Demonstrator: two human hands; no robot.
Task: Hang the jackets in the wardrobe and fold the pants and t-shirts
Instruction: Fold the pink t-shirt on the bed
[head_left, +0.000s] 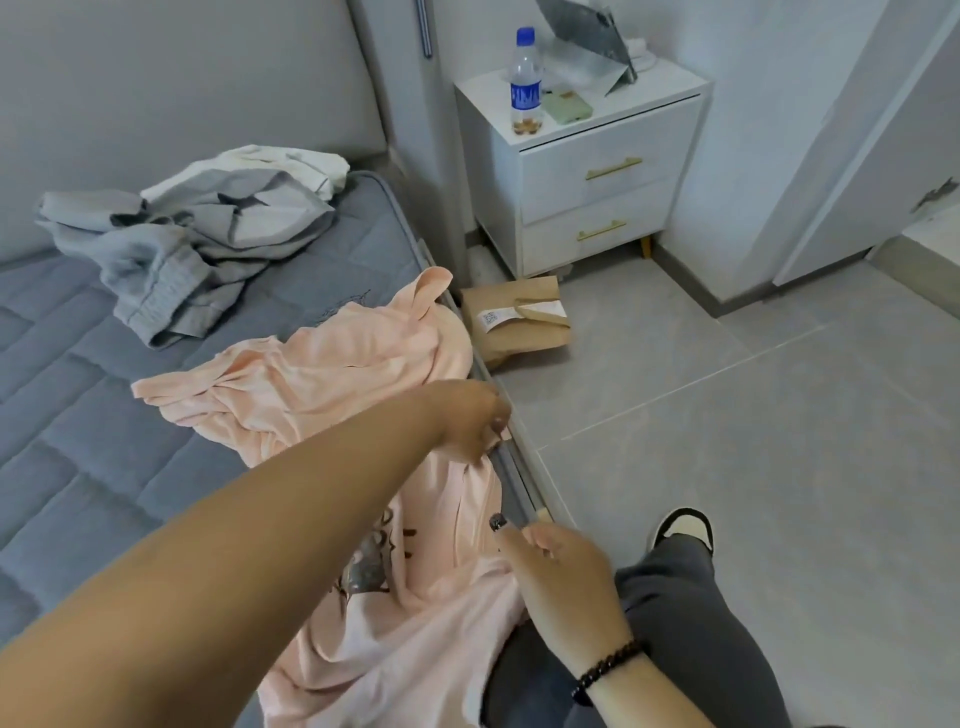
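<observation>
Pink tee (332, 395) is sprawled over the near right edge of the bed (93, 374), partly hanging off it. Left hand (470, 415) pinches the fabric right at the edge, and right hand (563, 569) grasps the hem nearer the camera. Grey clothes (192, 244) are heaped at the far left, well apart.

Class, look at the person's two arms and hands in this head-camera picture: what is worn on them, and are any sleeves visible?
Both forearms are bare, with no sleeves in view. The right hand has a bracelet of dark round beads around its wrist. The left hand shows no ring, watch or band. Neither hand wears a glove.
</observation>
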